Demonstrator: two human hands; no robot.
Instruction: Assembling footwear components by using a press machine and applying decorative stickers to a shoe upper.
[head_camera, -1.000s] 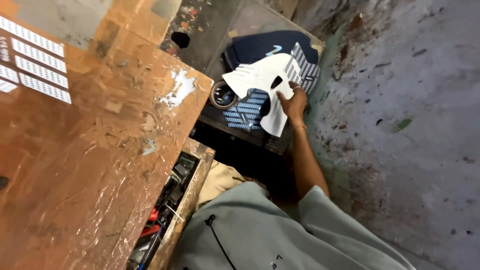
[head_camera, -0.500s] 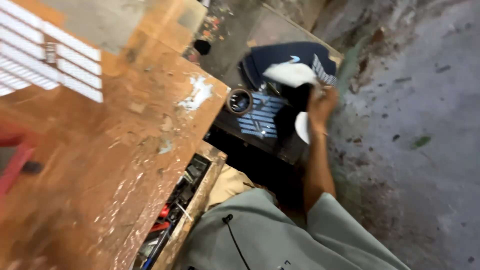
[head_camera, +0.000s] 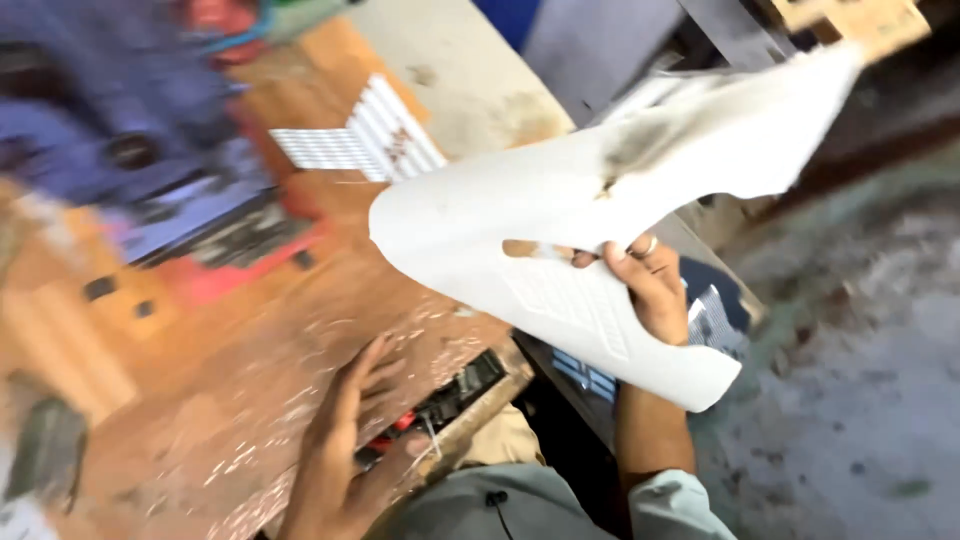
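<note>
The brown wooden worktable (head_camera: 250, 330) fills the left half of the view, its top worn and speckled with pale marks. At 10 o'clock on it stands a blurred machine (head_camera: 170, 190) in blue and red; I cannot tell its kind. Above the table edge, from the centre toward 2 o'clock, hangs the white cut sheet (head_camera: 580, 200). It is large, flat and flexible, with curved edges like a shoe-upper pattern, one small slot cut near its lower left, a dark smudge near its middle, and a faint embossed grid at its lower part. The right hand (head_camera: 650, 290) pinches this sheet at its lower middle, fingers closed on it, a ring on one finger. The left hand (head_camera: 350, 440) lies flat and spread on the table at 7 o'clock, holding nothing.
</note>
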